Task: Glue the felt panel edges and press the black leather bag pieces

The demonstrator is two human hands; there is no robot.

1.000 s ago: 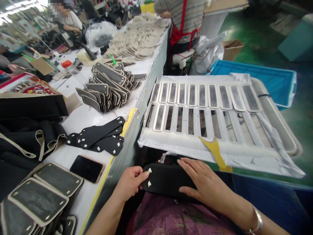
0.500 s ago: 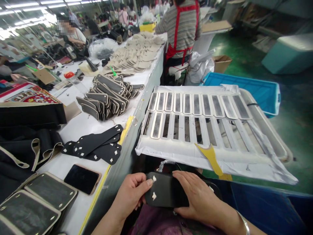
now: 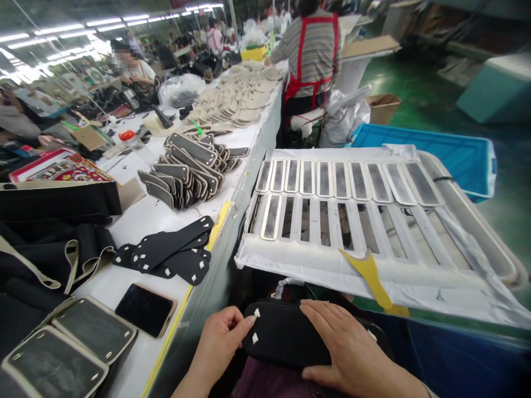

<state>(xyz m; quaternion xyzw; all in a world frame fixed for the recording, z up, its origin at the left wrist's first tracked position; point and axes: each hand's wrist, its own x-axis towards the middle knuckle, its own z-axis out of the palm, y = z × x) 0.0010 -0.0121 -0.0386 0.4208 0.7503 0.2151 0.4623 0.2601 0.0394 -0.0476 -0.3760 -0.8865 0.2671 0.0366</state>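
At the bottom centre, above my lap, a black oblong panel (image 3: 277, 334) with rounded ends lies between my hands. My left hand (image 3: 219, 340) pinches its left end, the thumb beside two small white diamond-shaped bits (image 3: 255, 338). My right hand (image 3: 346, 345) grips the panel from the right, fingers over its top edge and thumb along its lower edge. Another white bit shows past the right hand. To the left, similar black strips (image 3: 166, 243) with white bits overlap on the table.
A white frame (image 3: 290, 257) with slots holds grey pieces and a yellow notched tool (image 3: 371, 279). The table (image 3: 161, 320) carries a phone (image 3: 145, 309), grey riveted panels (image 3: 58, 362) and a strip pile (image 3: 191, 171). Behind are a blue bin (image 3: 431, 149) and a person in a red apron (image 3: 313, 61).
The surroundings have shifted slightly right in view. Both hands keep their hold on the panel, whose face now looks darker and a little differently tilted.
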